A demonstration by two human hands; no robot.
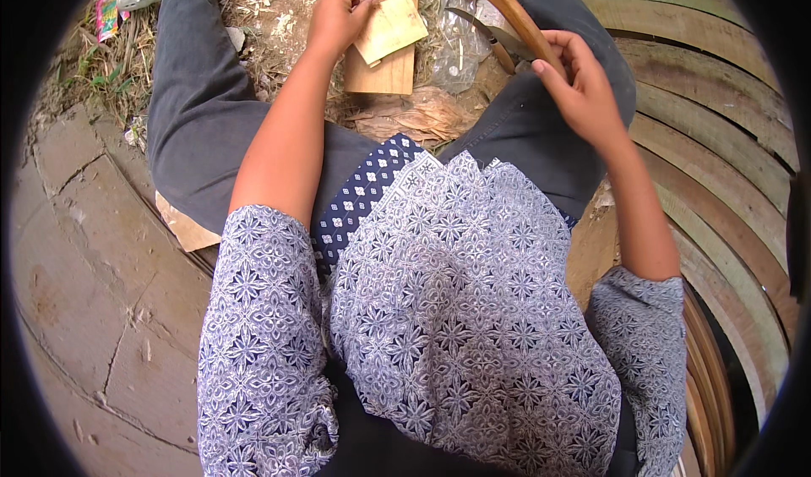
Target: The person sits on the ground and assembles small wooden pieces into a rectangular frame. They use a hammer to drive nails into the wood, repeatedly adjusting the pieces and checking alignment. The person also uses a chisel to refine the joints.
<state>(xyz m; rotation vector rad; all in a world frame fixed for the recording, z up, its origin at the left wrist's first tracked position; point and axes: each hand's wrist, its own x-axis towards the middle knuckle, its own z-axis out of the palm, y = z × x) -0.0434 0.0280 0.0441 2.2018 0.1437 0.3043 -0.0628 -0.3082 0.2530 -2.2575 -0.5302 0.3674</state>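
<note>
A seated person works over a patch of littered ground, 2 hands busy. The left hand (340,16) pinches a small pale wood piece (390,27), fingers closed on its edge, holding it against a wooden block (382,70) that stands between the knees. The right hand (574,76) is wrapped around the wooden handle (514,14) of a hatchet whose blade (498,33) hangs just beside the block. Curved wooden slats (718,164) lie stacked to the right. With the left fingers so near the blade, a glancing stroke could nick them, or the thin piece could split and skid off the block.
</note>
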